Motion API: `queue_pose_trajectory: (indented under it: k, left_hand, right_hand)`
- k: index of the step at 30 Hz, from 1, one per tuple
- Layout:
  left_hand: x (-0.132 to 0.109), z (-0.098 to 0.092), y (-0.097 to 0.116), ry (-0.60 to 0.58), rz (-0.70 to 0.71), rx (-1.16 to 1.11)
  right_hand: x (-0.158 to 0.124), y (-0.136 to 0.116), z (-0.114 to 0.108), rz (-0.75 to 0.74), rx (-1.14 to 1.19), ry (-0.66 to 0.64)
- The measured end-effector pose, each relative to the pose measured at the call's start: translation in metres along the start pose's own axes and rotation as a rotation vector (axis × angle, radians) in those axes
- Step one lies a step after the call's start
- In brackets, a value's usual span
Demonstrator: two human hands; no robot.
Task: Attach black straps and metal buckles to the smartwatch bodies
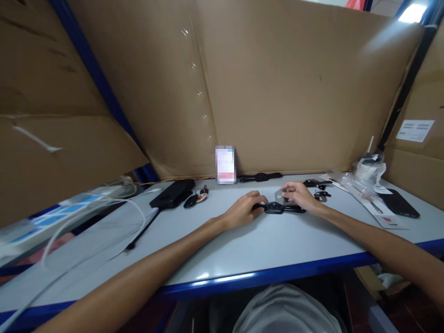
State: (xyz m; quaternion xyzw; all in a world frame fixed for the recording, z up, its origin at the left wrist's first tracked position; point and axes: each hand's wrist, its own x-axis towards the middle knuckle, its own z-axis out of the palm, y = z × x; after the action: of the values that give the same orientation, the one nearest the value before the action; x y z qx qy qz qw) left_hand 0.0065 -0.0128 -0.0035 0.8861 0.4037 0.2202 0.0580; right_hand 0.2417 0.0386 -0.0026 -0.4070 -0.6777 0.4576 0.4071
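Observation:
A black spokeshave with a handle on each side lies across the middle of the table. My left hand is closed around its left handle. Just above its right side, my right hand pinches a flat grey metal blade between thumb and fingers. The blade stands tilted behind the tool's body, and I cannot tell whether the two touch. Part of the right handle is hidden behind my right hand. Further back, a second black spokeshave lies by the cardboard wall.
Small dark metal parts lie right of my right hand. Farther right are a phone, clear packaging and a cup. A lit screen leans at the back. A black case, keys and white cables occupy the left.

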Motion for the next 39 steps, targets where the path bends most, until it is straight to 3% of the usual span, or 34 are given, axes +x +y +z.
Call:
queue_pose_trajectory:
  k: [10,16,24,39]
  left_hand:
    - [0.000,0.000,0.005,-0.026,0.016,-0.024]
    - [0.000,0.001,0.005,-0.041,0.021,-0.013]
    - [-0.001,0.001,0.009,-0.056,0.029,-0.021]
    - [0.000,0.003,0.012,-0.026,-0.007,-0.089]
  right_hand:
    - [-0.010,-0.007,0.003,-0.255,-0.012,-0.081]
    - [-0.010,-0.005,0.003,-0.212,-0.113,-0.127]
    - [-0.011,-0.003,0.004,-0.278,-0.457,-0.020]
    - [-0.011,-0.003,0.020,-0.306,-0.629,-0.014]
